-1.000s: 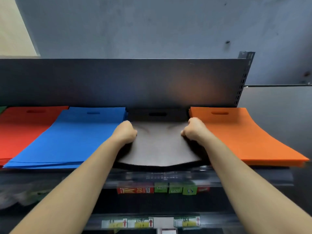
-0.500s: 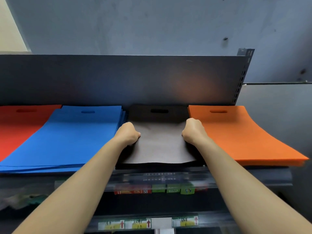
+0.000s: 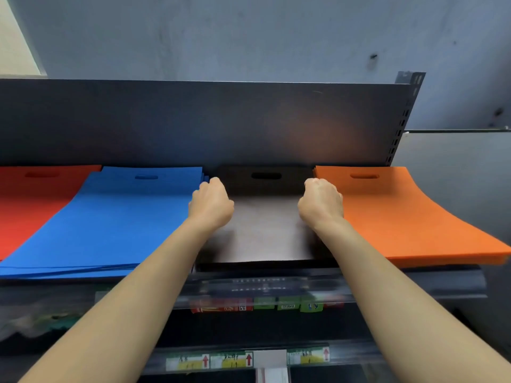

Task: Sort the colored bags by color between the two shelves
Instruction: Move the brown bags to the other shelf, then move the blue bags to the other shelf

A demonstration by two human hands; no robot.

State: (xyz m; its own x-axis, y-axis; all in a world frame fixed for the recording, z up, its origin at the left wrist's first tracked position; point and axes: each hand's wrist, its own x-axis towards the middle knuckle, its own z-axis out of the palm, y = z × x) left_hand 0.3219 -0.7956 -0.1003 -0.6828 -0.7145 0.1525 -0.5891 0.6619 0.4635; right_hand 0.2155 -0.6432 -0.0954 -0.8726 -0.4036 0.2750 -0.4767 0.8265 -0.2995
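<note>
Both hands have slid away from us along the flanks of the dark brown stack of flat felt bags (image 3: 265, 236), from about the middle of it up toward the far end by the oval handle cut-out (image 3: 266, 176), and we note the top bag, puckered a second ago, now lies smooth. Left hand (image 3: 211, 207) sits on the seam between that dark pile and the blue stack of felt bags (image 3: 119, 217); right hand (image 3: 320, 207) sits on the seam against the orange stack of felt bags (image 3: 409, 217). Each is curled knuckles-up with the fingertips tucked out of sight, so we cannot tell whether they pinch the pile's edges or only press on them. We read this as squaring the dark pile into its lane: it lies flat on the upper black metal shelf (image 3: 456, 280), between blue on the left and orange on the right, with the red stack of felt bags (image 3: 30, 200) furthest left. Four colours sit in separate piles up here, so this shelf looks close to sorted; of the lower shelf we see little but blurred price tags (image 3: 232, 360).
</note>
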